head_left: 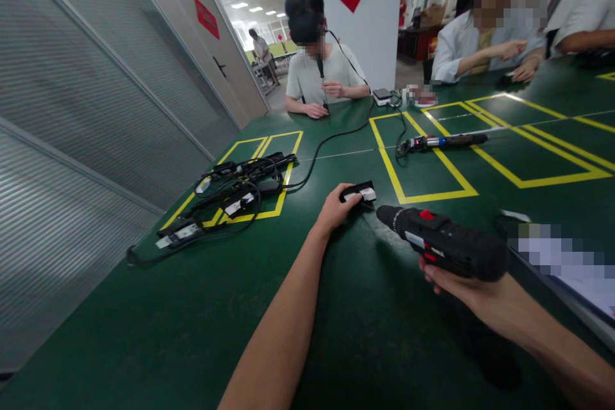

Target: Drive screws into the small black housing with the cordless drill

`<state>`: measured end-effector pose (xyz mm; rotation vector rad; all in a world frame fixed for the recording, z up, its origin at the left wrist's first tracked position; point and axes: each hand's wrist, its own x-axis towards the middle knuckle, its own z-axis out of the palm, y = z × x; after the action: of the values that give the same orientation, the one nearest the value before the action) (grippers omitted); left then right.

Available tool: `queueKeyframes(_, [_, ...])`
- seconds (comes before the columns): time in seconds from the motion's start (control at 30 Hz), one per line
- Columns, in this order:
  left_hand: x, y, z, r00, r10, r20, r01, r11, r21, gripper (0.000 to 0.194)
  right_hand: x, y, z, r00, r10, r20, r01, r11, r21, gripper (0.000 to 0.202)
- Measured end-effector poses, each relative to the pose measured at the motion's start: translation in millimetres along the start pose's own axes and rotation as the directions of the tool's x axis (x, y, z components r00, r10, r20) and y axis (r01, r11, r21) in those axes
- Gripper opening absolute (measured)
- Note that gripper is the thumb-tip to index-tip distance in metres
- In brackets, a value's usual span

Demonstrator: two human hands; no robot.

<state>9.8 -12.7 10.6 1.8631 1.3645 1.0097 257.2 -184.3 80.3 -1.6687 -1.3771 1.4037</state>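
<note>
1. Drill [444, 240] above table [192, 333], clasped in right hand [449, 277]; long axis slants, bit [369, 207] pointing left toward block [365, 191].
2. That block: pinched in left hand [336, 206], long axis roughly sideways; bit contact unclear.

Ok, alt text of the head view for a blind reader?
The right hand points a black power drill toward a small black part held in the left hand on a green table. Tangled cables lie to the left; a co-worker sits opposite.
</note>
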Motion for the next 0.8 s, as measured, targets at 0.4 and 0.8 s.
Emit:
queueKeyframes(0.4, [-1.3,3.2,-1.8,1.000,-0.012,0.009,0.012,1.000,0.007,0.040,0.8,-3.3,-0.9,0.993,-0.104,0.056,0.101,0.993,0.053,0.021])
queueKeyframes(0.8, [-0.1,-0.9,-0.5,1.000,-0.013,0.001,0.013,1.000,-0.004,0.040,0.7,-7.0,-3.7,0.992,-0.117,0.043,0.121,0.986,-0.110,0.032])
